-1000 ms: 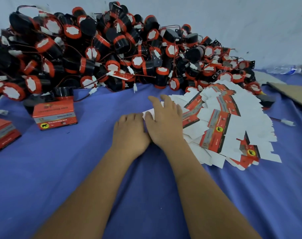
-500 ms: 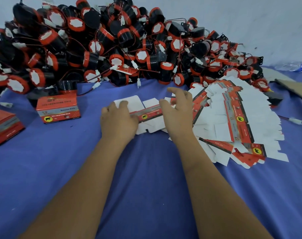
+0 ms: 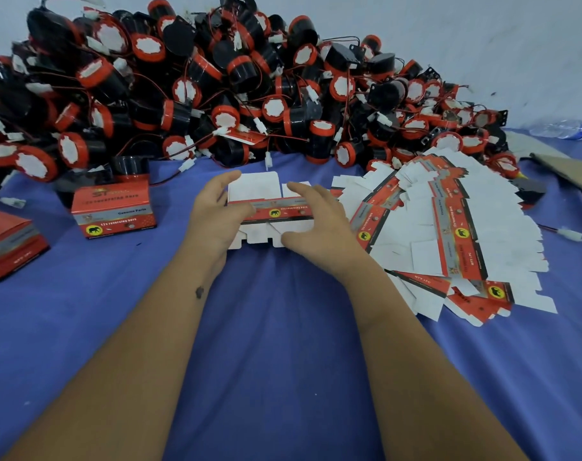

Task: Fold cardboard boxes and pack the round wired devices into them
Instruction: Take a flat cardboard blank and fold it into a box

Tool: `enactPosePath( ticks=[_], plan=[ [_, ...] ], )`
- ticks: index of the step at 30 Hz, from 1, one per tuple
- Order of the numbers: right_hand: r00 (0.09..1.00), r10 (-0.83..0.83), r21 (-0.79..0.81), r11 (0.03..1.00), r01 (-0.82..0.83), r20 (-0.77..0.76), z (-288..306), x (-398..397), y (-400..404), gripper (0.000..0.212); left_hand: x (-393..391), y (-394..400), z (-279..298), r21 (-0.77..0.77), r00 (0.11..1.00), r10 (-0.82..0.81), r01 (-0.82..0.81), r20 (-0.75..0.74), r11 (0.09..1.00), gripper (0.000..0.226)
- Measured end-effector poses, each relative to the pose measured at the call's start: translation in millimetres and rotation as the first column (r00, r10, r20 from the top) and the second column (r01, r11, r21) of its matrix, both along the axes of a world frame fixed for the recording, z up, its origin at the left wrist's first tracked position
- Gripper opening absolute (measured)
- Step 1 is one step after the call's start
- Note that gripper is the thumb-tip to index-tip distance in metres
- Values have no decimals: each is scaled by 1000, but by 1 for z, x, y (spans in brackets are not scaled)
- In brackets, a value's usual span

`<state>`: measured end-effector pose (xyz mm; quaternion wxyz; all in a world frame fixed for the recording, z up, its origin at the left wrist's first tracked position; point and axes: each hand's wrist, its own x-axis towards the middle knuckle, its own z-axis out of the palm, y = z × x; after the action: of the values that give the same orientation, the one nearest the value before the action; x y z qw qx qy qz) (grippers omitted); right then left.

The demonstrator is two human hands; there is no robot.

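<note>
Flat box blank [image 3: 269, 212] now clear of the stack [image 3: 449, 234], both hands' grip [image 3: 216, 214] [image 3: 319, 224] around its ends.

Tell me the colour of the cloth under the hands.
Blue-purple cloth, plain, seen in the head view.

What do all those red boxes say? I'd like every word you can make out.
"12v reversing horn": folded box, front and top.
"Genuine Parts": same box, grey band.
"12v reversing horn": flat box in both hands.
"QTY:1PC": flat box pile.
Other print: too blurred.
</note>
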<state>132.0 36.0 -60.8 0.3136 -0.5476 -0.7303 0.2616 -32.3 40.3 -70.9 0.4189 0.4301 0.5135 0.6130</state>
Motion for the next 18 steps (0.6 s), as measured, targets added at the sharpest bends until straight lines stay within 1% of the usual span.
enactPosePath(
  ticks=[1,3,5,7,9,10,11,13,15,16,18],
  plan=[
    [998,53,-30,998,-55,-45,1,1,-2,83,-1,1,0,7,1000,11,-11,23,1000,53],
    [990,119,-56,991,-123,-68,2,3,-3,91,-3,1,0,25,996,33,-35,78,999,49],
    [991,116,-34,992,-118,-59,1,4,-2,92,-5,1,1,36,987,55,-62,154,997,46],
    [995,74,-3,997,-75,-71,1,3,-2,87,-6,2,1,35,984,81,-87,157,996,46],
    [995,40,16,999,-39,-97,0,3,-1,81,-7,1,1,50,990,80,-87,120,995,53],
    [994,26,25,999,-23,-109,0,3,1,78,-7,1,1,65,994,62,-68,94,996,60],
    [993,14,38,999,-9,-119,0,3,2,74,-7,-1,1,80,998,34,-38,50,996,70],
    [989,-7,71,997,17,-148,-1,3,6,68,-5,-1,-1,92,994,-21,31,-107,995,86],
    [984,-28,91,995,45,-175,-2,2,6,62,-2,-3,-2,122,971,-46,77,-236,990,88],
    [981,-37,106,993,58,-188,-3,0,5,55,-1,-4,-1,138,965,-49,86,-257,987,87],
    [972,-43,170,982,83,-231,-5,-5,2,34,-1,-5,-1,152,963,-67,109,-263,982,84]
  ],
)
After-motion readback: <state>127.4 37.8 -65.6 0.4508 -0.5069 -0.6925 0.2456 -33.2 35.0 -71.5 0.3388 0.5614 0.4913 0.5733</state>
